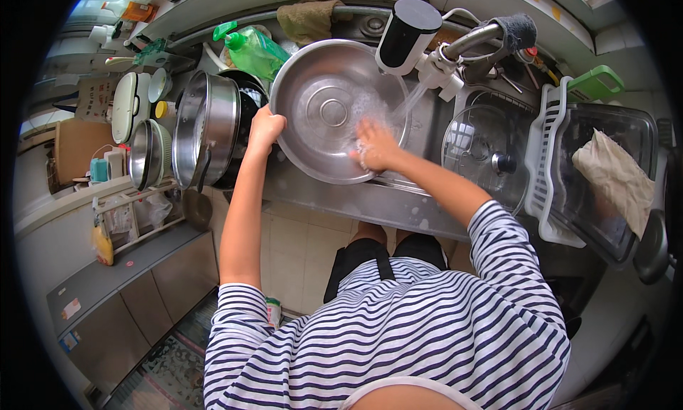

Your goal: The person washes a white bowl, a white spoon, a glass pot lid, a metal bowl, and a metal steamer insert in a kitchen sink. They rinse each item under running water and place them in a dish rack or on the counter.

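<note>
A wide stainless steel basin (315, 138) rests over the sink, tilted a little. My left hand (266, 129) grips its rim on the left side, with the thumb over the edge. Inside the basin, my right hand (375, 148) is blurred, its fingers spread near the wall and no object visible in it. Water (410, 101) runs from the faucet (441, 68) at the upper right and splashes by the right fingers. Whether the right palm touches the metal is hard to tell.
Left of the basin stand stacked steel pots (205, 127) and a green pump bottle (257, 51). A white faucet filter (408, 33) juts over the basin's back rim. To the right are a glass lid (469, 143), a white plastic rack (544, 170) and a cloth (613, 178).
</note>
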Demonstrator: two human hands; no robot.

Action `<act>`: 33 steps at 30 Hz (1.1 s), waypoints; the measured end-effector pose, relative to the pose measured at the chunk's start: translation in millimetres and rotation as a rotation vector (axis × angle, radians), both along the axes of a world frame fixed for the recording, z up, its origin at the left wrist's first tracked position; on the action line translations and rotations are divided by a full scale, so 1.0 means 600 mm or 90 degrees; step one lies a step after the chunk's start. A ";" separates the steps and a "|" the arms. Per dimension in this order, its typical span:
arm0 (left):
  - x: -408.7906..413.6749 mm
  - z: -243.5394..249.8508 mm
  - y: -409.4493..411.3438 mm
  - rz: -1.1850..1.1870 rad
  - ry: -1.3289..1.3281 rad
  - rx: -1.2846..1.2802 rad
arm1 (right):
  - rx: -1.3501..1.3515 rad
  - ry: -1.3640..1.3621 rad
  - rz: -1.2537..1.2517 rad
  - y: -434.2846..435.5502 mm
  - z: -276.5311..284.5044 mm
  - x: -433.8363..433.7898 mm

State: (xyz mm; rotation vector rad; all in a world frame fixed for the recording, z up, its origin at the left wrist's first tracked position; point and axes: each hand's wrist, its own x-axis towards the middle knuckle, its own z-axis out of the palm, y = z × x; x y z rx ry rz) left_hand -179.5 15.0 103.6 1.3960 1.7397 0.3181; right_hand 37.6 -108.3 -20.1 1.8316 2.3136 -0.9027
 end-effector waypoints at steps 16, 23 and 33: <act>0.031 -0.034 -0.060 0.052 -0.102 -0.078 | 0.328 0.144 -0.036 0.029 -0.005 -0.061; -0.014 -0.033 -0.053 0.083 -0.116 -0.069 | 0.246 0.268 -0.323 0.063 -0.061 -0.020; -0.009 -0.037 -0.073 0.067 -0.066 -0.076 | 0.312 0.153 -0.177 0.087 -0.043 -0.058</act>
